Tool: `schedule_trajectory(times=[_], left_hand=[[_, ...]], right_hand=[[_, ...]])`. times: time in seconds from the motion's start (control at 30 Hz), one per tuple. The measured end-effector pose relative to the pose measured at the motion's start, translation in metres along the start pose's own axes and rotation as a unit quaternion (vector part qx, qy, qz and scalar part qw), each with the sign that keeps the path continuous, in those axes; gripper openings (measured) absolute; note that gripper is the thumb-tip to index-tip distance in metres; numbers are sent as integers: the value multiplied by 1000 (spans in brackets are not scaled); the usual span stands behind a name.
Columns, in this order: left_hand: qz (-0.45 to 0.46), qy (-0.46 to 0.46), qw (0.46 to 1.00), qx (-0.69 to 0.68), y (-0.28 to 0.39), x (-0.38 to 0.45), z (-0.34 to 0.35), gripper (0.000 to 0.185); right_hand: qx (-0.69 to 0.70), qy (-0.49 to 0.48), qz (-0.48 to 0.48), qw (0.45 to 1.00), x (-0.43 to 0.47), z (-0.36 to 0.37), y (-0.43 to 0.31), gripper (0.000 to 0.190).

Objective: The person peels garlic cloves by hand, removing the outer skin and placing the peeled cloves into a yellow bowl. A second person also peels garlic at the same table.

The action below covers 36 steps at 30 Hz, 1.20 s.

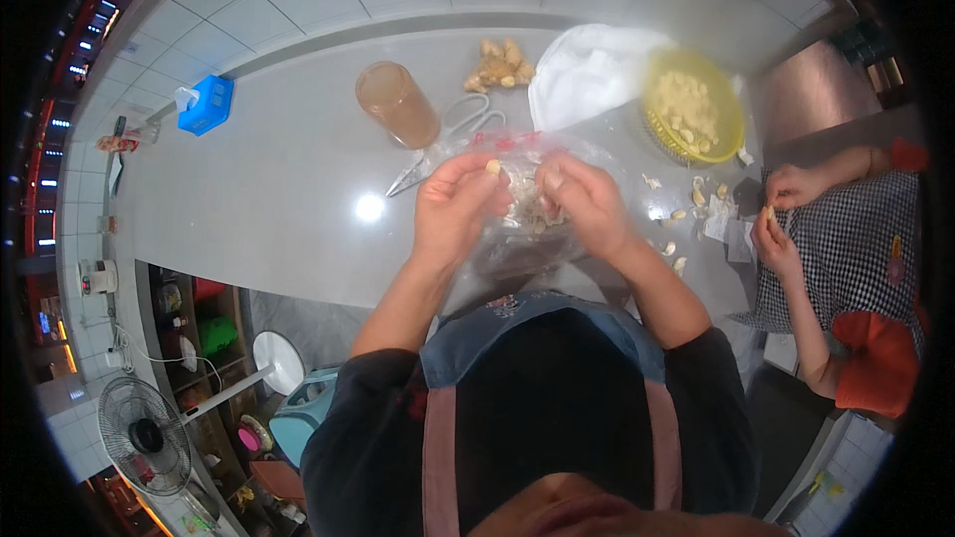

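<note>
A pale garlic clove [493, 167] is pinched between the thumb and index finger of my left hand [459, 201]. Just to its right is my right hand [586, 198], its fingers curled inward with the thumb against them; whether anything thin is between them I cannot tell. Both hands are above a clear plastic bag [522, 250] with red print. Garlic skins [533, 209] lie in the bag, partly hidden by my fingers. Scissors [406, 175] with grey handles lie behind my left hand, partly covered by the bag.
Behind stand a brown-filled jar [398, 106], ginger [501, 66], a white cloth [586, 71] and a yellow basket [735, 138] of garlic cloves. Loose cloves [698, 196] lie to the right, near a co-worker's hands [783, 242] holding a clove. A blue tissue box [205, 106] stands far left.
</note>
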State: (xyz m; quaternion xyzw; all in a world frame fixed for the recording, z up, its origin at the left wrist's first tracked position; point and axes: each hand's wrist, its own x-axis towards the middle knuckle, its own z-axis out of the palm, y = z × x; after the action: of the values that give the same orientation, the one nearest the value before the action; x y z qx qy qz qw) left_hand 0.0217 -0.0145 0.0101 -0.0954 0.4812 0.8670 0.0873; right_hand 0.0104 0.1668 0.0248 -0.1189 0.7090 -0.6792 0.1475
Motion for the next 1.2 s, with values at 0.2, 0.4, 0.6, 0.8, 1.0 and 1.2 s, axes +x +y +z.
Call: schedule_trajectory(times=[0.2,0.4,0.6,0.8,1.0,1.2], left_hand=[[-57,-70,995,-41,9,-6,2,14],[-102,-70,987,-102,2,-2,-2,16],[8,-92,993,70,-3,0,0,14],[23,-73,989,123,-2,-1,4,17],[88,-110,973,182,2,-3,6,20],[249,-97,894,361,-1,-5,9,19]], right_hand=[[-137,-16,-56,989,8,-4,-14,11],[-52,-23,-100,993,9,-2,-14,10],[-67,-29,-86,994,10,-6,-14,9],[-26,-27,-61,997,8,-4,-15,9],[-59,-26,-71,995,8,-7,-14,9],[-115,-21,-71,991,5,-10,-13,8]])
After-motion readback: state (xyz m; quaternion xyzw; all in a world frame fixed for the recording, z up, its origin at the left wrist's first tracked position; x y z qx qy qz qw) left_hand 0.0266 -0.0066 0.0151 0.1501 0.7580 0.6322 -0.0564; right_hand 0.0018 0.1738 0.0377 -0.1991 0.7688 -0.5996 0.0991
